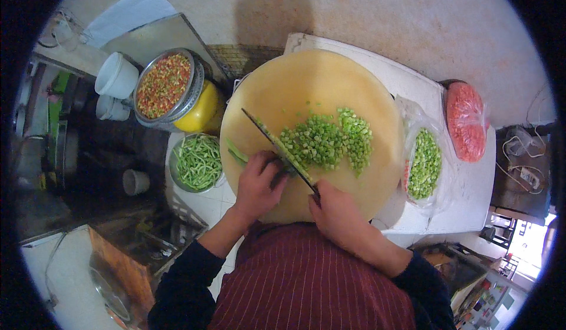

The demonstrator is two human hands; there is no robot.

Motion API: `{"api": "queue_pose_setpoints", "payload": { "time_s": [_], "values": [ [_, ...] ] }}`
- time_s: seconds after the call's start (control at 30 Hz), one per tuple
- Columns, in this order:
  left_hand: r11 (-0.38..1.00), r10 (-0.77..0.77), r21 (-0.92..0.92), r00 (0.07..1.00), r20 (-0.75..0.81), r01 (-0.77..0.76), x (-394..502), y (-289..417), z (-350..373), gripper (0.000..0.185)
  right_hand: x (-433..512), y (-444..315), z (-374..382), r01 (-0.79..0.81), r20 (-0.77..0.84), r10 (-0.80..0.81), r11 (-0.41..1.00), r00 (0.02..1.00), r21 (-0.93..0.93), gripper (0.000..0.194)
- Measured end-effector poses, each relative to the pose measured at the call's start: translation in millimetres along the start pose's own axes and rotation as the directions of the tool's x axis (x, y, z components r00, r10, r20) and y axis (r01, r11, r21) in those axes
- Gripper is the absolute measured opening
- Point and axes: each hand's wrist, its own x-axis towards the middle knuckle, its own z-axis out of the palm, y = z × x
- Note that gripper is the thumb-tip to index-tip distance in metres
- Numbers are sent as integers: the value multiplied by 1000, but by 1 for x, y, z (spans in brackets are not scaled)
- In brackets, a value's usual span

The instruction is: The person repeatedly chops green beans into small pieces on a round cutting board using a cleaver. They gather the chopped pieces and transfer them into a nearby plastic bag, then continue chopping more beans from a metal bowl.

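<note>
A large round cutting board (309, 73) lies in front of me, with a heap of chopped green vegetable pieces (325, 140) on it. My right hand (338, 210) is closed around the handle of a knife (278, 146), whose long blade points up and to the left beside the heap. On the blade's left, my left hand (261, 184) presses uncut green stalks (236, 151) to the board, their ends showing past the knuckles. Its fingertips are curled and partly hidden near the blade.
Left of the board are a metal bowl of cut green beans (197, 163), a metal bowl of diced mixed food (163, 86), a yellow container (203, 108) and a white bucket (116, 75). On the right are an open plastic bag of chopped greens (424, 164) and a bag of reddish pieces (465, 122).
</note>
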Motion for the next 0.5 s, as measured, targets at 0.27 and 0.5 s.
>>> {"api": "queue_pose_setpoints", "payload": {
  "time_s": [0.27, 0.5],
  "values": [
    [999, -2, 34, 999, 34, 1, -4, -2, -3, 30, 6, -1, 8, 15, -11, -15, 1000, 1000, -17, 21],
    [999, -36, 34, 999, 23, 36, -7, -2, -3, 33, -5, -1, -5, -11, 96, 16, 999, 995, -49, 21]
  ]
}}
